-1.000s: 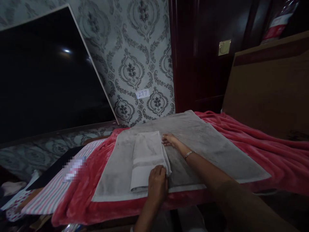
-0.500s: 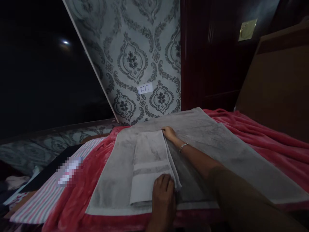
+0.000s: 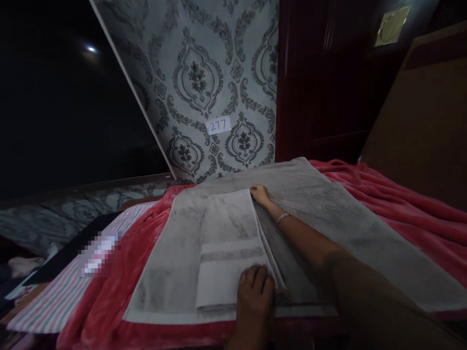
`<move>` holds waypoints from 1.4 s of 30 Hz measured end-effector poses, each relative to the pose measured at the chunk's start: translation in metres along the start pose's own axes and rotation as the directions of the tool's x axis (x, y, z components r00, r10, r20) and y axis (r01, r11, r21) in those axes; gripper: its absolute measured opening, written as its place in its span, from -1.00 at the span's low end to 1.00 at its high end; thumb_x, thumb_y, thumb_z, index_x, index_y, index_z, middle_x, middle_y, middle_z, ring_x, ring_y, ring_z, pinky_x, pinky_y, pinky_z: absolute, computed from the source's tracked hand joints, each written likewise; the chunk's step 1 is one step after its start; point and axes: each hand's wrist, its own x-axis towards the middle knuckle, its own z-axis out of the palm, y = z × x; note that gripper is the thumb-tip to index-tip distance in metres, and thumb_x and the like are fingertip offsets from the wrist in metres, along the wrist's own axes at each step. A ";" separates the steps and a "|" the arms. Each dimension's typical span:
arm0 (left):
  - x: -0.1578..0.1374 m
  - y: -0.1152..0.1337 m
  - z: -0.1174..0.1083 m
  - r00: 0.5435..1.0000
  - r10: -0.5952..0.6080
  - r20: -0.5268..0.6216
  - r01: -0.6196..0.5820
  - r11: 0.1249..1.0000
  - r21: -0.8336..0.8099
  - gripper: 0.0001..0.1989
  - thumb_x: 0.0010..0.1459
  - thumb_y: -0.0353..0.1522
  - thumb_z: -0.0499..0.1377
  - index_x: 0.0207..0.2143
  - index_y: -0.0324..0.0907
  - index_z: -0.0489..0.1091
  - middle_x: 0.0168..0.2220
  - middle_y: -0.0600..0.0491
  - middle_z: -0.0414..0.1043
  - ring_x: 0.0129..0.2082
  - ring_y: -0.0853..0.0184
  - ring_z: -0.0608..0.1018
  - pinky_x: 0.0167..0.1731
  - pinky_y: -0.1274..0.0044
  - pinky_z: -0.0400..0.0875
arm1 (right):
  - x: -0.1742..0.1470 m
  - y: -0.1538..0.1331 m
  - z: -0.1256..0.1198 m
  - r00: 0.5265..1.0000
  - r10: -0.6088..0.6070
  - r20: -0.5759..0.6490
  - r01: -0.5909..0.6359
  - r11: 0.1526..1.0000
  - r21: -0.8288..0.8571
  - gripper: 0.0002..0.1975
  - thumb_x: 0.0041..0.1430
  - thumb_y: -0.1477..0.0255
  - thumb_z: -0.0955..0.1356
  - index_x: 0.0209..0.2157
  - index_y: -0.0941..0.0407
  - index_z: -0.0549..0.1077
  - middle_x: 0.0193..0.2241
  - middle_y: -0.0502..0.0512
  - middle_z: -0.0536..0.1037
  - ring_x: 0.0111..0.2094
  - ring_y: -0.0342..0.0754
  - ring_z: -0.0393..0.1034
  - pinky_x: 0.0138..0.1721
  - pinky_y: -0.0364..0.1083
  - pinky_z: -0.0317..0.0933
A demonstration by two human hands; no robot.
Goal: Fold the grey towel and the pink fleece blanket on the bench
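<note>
A folded light grey towel (image 3: pixel 229 218), with a paler band near its close end, lies on a larger grey towel (image 3: pixel 164 253) spread out flat. At the folded towel's far right corner, my right hand (image 3: pixel 259 194) pinches the edge; a bracelet (image 3: pixel 283 218) circles that wrist. My left hand (image 3: pixel 256 294) is at the near right part of the folded towel, its fingers together and bent over the cloth. The left thumb is hidden. Between the two hands the towel's layers fan slightly apart along the right edge.
Under the towels lies a red plush blanket (image 3: pixel 120 262). To the left are a striped cloth (image 3: pixel 47 304) and a large dark screen-like panel (image 3: pixel 73 107). Behind stands patterned wallpaper (image 3: pixel 197 82) with a paper label (image 3: pixel 218 125) reading 277. A brown board (image 3: pixel 426 116) leans at right.
Both hands have shifted slightly right relative to the cloth, and the folded towel's right edge has spread rightward with them. The view has also moved a little.
</note>
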 end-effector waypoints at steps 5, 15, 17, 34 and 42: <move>0.001 0.003 -0.002 0.999 -0.002 0.049 0.001 1.000 0.019 -0.75 0.12 -0.63 0.10 -0.26 -0.17 0.44 -0.18 -0.01 0.59 -0.15 0.23 0.54 -0.14 0.39 0.41 | -0.003 0.000 -0.002 1.000 0.014 0.007 -0.014 1.000 -0.002 -0.70 0.16 0.57 0.30 -0.17 0.17 0.64 -0.23 0.12 0.65 -0.22 -0.08 0.52 -0.20 -0.22 0.29; -0.006 0.000 0.001 0.999 0.013 0.036 -0.012 1.000 -0.029 -0.71 0.14 -0.64 0.08 -0.17 -0.19 0.45 -0.13 -0.05 0.59 -0.08 0.20 0.54 -0.08 0.35 0.43 | -0.020 -0.015 -0.016 0.998 0.016 0.061 -0.009 0.994 -0.106 -0.55 0.17 0.62 0.36 0.09 0.12 0.53 -0.05 0.12 0.62 -0.04 -0.07 0.49 0.01 -0.18 0.29; -0.007 0.001 0.002 0.997 0.039 0.061 -0.037 0.999 -0.023 -0.72 0.14 -0.64 0.10 -0.19 -0.18 0.45 -0.12 -0.04 0.60 -0.08 0.20 0.55 -0.07 0.35 0.44 | -0.024 -0.016 -0.018 0.997 0.026 0.074 -0.015 0.989 -0.144 -0.56 0.20 0.64 0.33 0.10 0.15 0.53 -0.04 0.15 0.61 -0.02 -0.05 0.49 0.03 -0.16 0.28; 0.051 -0.095 -0.063 0.577 -0.445 0.685 0.322 0.895 0.309 -0.38 0.32 -0.17 0.08 0.37 -0.13 0.20 0.46 -0.16 -0.02 0.46 -0.07 0.00 0.34 -0.06 0.00 | -0.164 -0.049 -0.012 0.898 -0.297 0.325 0.416 0.815 -0.403 -0.30 0.41 0.03 0.17 0.44 0.05 0.10 0.46 0.22 -0.05 0.46 0.25 -0.26 0.37 0.33 -0.25; 0.030 -0.094 -0.049 0.456 -0.464 0.759 0.317 0.882 0.348 -0.33 0.38 -0.07 -0.07 0.46 -0.03 -0.05 0.51 -0.07 -0.28 0.49 -0.03 -0.20 0.35 -0.02 0.00 | -0.171 -0.036 -0.015 0.893 -0.240 0.381 0.398 0.815 -0.420 -0.30 0.43 0.04 0.17 0.45 0.06 0.06 0.46 0.24 -0.09 0.47 0.23 -0.29 0.37 0.33 -0.22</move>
